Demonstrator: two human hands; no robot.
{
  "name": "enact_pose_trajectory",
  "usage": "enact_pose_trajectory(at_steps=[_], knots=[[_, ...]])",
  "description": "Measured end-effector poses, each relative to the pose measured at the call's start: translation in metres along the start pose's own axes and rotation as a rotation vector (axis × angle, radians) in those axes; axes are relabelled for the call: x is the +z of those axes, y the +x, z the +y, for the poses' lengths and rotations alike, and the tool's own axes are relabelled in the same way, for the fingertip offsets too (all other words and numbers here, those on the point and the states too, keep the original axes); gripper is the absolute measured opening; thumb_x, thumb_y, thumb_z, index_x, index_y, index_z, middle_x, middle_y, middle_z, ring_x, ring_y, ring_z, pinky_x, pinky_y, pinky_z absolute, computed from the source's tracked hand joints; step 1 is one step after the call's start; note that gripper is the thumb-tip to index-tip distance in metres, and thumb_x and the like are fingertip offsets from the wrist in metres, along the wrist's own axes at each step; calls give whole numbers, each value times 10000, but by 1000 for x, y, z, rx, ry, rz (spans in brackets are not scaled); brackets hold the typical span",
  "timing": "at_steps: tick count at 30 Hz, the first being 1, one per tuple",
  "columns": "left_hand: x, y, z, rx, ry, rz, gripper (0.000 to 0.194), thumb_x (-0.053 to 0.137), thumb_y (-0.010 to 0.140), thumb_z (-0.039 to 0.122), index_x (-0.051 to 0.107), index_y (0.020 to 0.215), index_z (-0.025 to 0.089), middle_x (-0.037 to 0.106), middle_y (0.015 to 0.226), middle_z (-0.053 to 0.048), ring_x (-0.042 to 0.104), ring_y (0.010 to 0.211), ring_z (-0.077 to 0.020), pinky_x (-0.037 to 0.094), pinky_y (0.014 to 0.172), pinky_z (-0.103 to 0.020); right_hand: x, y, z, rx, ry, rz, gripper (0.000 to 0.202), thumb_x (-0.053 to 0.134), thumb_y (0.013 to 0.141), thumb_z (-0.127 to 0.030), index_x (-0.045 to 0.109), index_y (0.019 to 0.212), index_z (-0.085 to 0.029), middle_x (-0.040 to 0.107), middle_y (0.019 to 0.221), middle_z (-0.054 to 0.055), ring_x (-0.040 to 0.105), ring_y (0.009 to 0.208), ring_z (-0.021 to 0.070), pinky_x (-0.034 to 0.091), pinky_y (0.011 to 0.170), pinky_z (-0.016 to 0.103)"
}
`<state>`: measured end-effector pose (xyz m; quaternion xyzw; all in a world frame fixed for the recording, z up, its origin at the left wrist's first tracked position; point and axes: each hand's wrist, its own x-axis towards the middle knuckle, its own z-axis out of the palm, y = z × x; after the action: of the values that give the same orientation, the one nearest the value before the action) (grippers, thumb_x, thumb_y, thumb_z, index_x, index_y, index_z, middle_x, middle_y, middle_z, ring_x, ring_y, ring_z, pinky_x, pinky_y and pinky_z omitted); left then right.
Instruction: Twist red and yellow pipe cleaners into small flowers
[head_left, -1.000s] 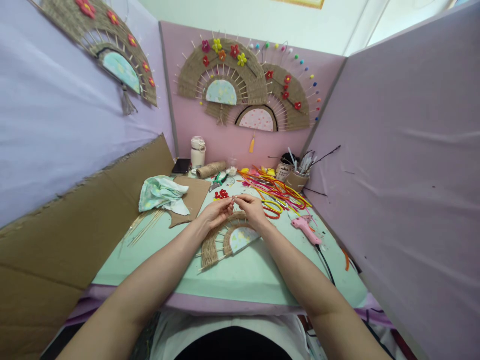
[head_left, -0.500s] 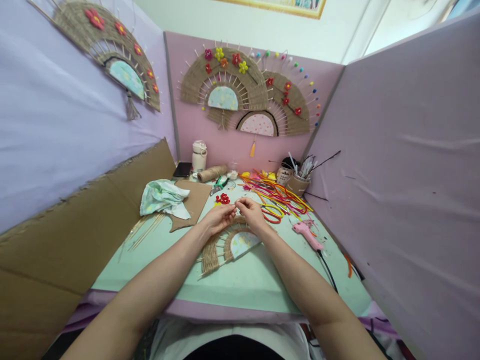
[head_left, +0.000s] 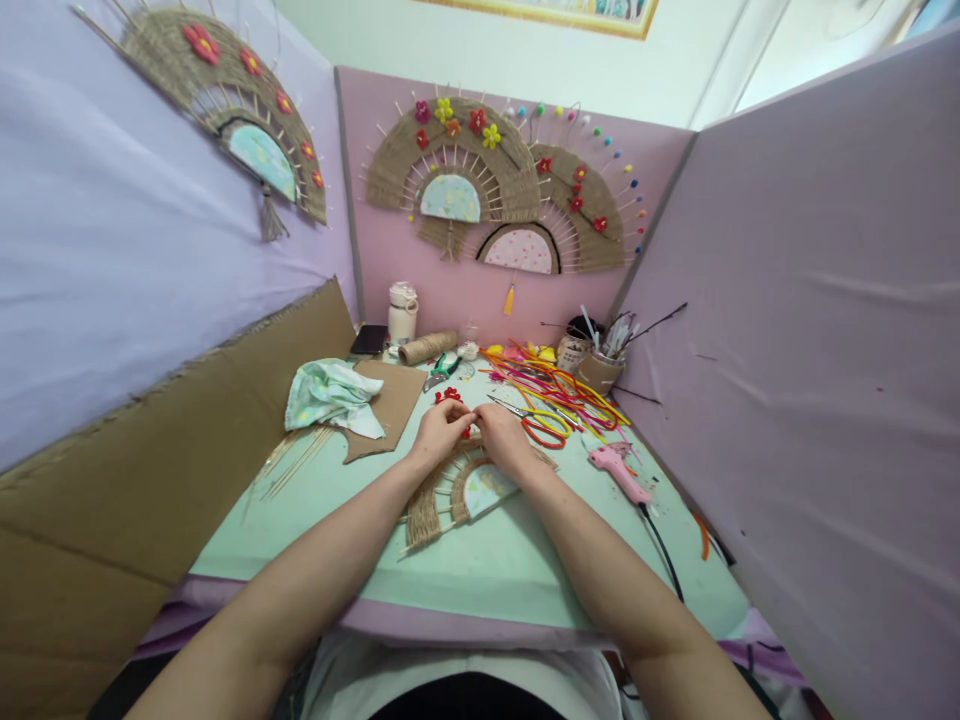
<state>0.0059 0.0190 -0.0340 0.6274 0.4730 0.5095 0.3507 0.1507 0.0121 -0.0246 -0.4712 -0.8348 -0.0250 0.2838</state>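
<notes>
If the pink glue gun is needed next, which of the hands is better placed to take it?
Probably the right hand: the glue gun lies to its right, while the left hand is farther away.

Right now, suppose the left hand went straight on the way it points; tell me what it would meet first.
Most likely the right hand, whose fingers sit right against or just short of those of the left hand; the depth is unclear.
</notes>
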Motion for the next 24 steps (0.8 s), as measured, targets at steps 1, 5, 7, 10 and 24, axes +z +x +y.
enact_pose_trajectory(at_steps=[1,5,7,10,24], knots=[[0,-1,0,10,19,7,180,625,694,330,612,753,160,647,721,-24,578,666,-147,441,640,-260,0,0,0,-7,-10,-6,170,400,885,-160,569,883,-169,616,864,72,515,841,190,356,726,281],[-2,-4,5,42,35,18,114,614,701,283,628,743,179,653,709,-16,582,671,-151,435,661,-261,2,1,2,-4,23,-14,170,414,883,-166,584,892,-167,618,871,83,519,854,197,364,750,293],[-2,-5,6,52,22,28,99,612,704,274,641,739,186,656,708,-17,581,675,-152,431,665,-258,3,1,2,3,66,1,168,427,882,-181,595,885,-169,622,868,86,522,858,201,367,763,301],[-2,-5,7,56,-5,51,92,627,691,273,653,717,189,653,696,-15,571,664,-147,424,653,-247,3,1,1,26,153,30,160,449,873,-190,608,873,-179,628,863,79,529,854,198,375,771,307],[-3,1,2,-43,-185,107,176,647,659,301,634,743,147,650,698,-29,602,676,-147,461,668,-261,-3,5,2,119,452,141,184,501,842,-244,667,865,-170,656,871,77,554,855,187,391,794,306]])
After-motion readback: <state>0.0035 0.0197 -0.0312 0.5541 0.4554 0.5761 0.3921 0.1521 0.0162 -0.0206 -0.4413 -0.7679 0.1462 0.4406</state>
